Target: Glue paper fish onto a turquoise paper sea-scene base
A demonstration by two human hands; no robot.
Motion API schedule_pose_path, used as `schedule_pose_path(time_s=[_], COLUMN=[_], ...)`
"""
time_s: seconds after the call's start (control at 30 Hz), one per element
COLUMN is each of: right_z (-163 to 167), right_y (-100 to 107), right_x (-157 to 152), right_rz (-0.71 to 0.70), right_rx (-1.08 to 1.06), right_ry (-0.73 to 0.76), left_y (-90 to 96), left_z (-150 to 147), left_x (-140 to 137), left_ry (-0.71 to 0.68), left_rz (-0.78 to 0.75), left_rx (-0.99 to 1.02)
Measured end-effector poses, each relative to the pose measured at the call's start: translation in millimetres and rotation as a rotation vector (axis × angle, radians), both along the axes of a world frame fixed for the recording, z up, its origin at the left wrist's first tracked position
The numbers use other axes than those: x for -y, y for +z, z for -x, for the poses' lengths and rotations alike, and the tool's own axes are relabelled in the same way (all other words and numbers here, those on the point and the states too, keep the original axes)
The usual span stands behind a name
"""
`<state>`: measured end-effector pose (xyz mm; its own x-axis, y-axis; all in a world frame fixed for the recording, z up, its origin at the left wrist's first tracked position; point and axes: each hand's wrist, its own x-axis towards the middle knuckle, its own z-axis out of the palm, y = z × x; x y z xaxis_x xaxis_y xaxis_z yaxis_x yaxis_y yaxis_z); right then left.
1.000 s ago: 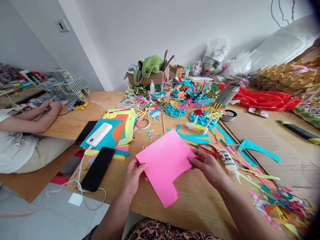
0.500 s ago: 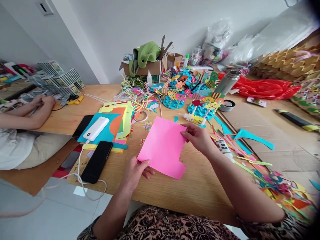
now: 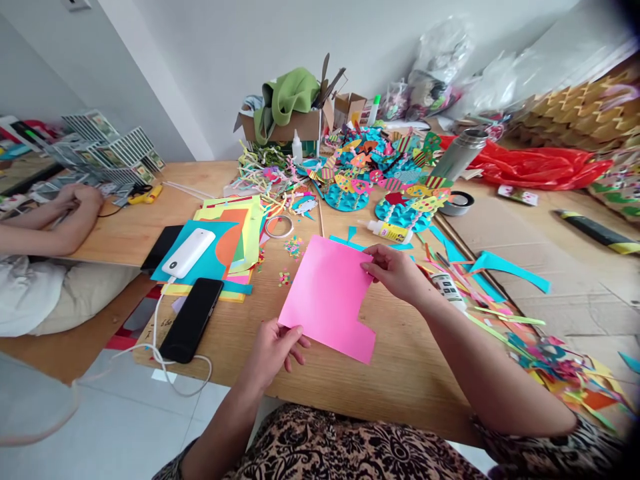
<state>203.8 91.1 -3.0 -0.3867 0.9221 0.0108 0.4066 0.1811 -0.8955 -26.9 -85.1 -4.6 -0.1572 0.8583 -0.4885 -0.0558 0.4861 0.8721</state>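
A pink sheet of paper (image 3: 327, 293) is held over the wooden table, with a curved piece cut out of its right edge. My left hand (image 3: 275, 347) pinches its lower left corner between thumb and fingers. At the upper right corner, my right hand (image 3: 393, 270) grips the paper the same way. Beyond the sheet lie a yellow-labelled glue bottle (image 3: 390, 231), a roll of tape (image 3: 279, 227) and small heaps of paper confetti (image 3: 293, 247). Blue paper strips (image 3: 353, 233) show just past its top edge.
Left of me are stacked coloured papers (image 3: 240, 233), a white power bank (image 3: 190, 253) and a black phone (image 3: 192, 320). Paper fish decorations (image 3: 350, 190) crowd the back. A steel flask (image 3: 459, 155), a utility knife (image 3: 597, 230) and paper scraps (image 3: 555, 360) lie right. Another person's hands (image 3: 80, 197) rest far left.
The pink paper has shifted slightly down and right in view, still between both hands, and tilted a little. The camera view has moved slightly.
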Motion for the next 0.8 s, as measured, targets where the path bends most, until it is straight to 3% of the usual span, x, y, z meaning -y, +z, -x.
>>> schedule_pose_path(time_s=[0.17, 0.3, 0.4, 0.53, 0.67, 0.8], right_z=[-12, -32, -50, -72, -84, -86], right_y=[14, 27, 25, 5, -10, -7], right_x=[15, 45, 73, 105, 121, 122], right_rz=[0.182, 0.378, 0.477, 0.566, 0.673, 0.801], right_rx=[-0.066, 0.007, 0.117, 0.198, 0.210, 0.121], right_ry=[-0.082, -0.074, -0.029, -0.004, -0.016, 0.041], left_y=[2.0, -3.4, -12.7, -22.3, -18.1, -8.8], left_z=[5, 3, -4, -15, -23, -26], left_x=[-13, -31, -48, -68, -80, -75], left_ry=[0.090, 0.107, 0.054, -0.076, -0.204, -0.277], left_rz=[-0.067, -0.173, -0.267, -0.307, -0.339, -0.348], left_rx=[-0.043, -0.165, -0.276, -0.449, -0.653, -0.774])
